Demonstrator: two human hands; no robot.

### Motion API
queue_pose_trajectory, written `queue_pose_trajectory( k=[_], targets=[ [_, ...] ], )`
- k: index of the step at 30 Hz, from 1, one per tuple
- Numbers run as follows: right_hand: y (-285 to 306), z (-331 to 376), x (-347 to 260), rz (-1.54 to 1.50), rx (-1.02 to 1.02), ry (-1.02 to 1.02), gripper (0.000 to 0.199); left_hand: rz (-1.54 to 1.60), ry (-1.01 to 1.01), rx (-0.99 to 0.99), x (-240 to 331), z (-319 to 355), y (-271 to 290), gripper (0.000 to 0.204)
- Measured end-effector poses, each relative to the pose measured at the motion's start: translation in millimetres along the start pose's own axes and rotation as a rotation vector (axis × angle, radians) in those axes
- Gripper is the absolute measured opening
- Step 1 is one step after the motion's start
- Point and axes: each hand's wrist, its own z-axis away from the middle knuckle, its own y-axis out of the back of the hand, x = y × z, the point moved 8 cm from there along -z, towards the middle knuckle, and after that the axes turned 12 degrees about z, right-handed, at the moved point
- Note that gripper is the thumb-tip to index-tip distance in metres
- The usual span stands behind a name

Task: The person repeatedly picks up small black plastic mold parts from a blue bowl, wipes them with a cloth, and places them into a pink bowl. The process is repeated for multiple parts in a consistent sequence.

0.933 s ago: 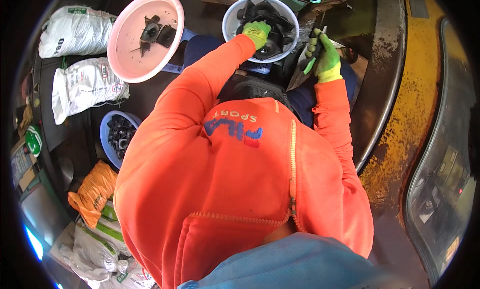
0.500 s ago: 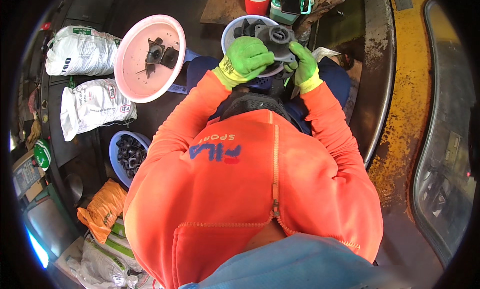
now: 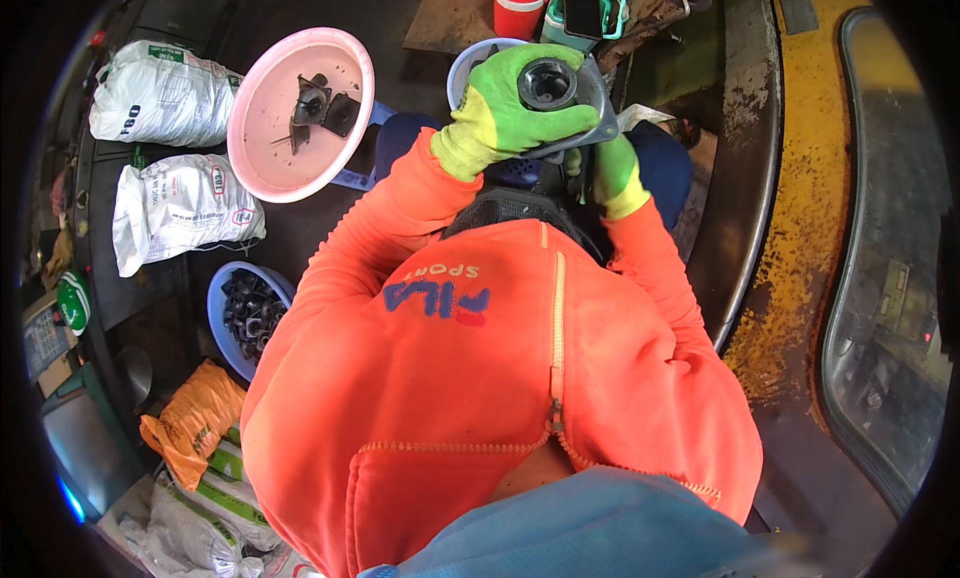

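My left hand (image 3: 505,108), in a green and yellow glove, grips a black plastic part (image 3: 548,85) with a square plate and a raised round collar. The fingers wrap around the collar, which faces up. My right hand (image 3: 614,170), gloved alike, is just below the part's right corner. Its fingers curl inward, partly hidden under the part, around something dark that I cannot make out. Behind the left hand, a pale blue basin (image 3: 458,76) shows only its rim. In the pink basin (image 3: 255,113) to the left lie a few black plastic parts (image 3: 312,103).
A blue basin (image 3: 219,313) full of small black pieces stands lower left, near white sacks (image 3: 165,98) and an orange bag (image 3: 200,418). At the top are a red container (image 3: 519,8) and a phone (image 3: 581,8) on a green box. A rusty yellow machine (image 3: 800,238) borders the right.
The black part has been raised slightly and turned; my left hand now wraps around its collar. My right hand has left the part's right edge and moved down beneath it.
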Motion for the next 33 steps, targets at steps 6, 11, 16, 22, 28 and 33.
queue_pose_trajectory(
  k=[6,11,16,22,28,33],
  targets=[
    [-32.3,40.2,-57.1,0.401,0.167,0.924,0.043,-0.051,-0.116,0.046,23.0,5.9,-13.2,0.052],
    [-59.5,53.5,-87.5,0.450,0.139,0.891,0.037,-0.001,-0.213,0.091,43.9,14.7,-19.1,0.054],
    [-79.5,63.7,-110.6,0.523,0.027,0.867,0.036,0.065,-0.245,0.092,50.8,16.1,-14.6,0.051],
    [-79.0,58.1,-107.5,0.782,-0.053,0.855,0.038,0.096,-0.234,-0.031,47.2,9.9,-14.6,0.045],
    [-75.6,71.0,-106.3,1.047,-0.065,0.939,0.049,0.128,-0.211,-0.201,40.1,6.3,-17.5,0.042],
    [-81.2,78.0,-107.6,0.979,-0.223,0.897,0.050,0.263,-0.091,-0.288,25.1,2.5,-22.5,0.043]
  ],
)
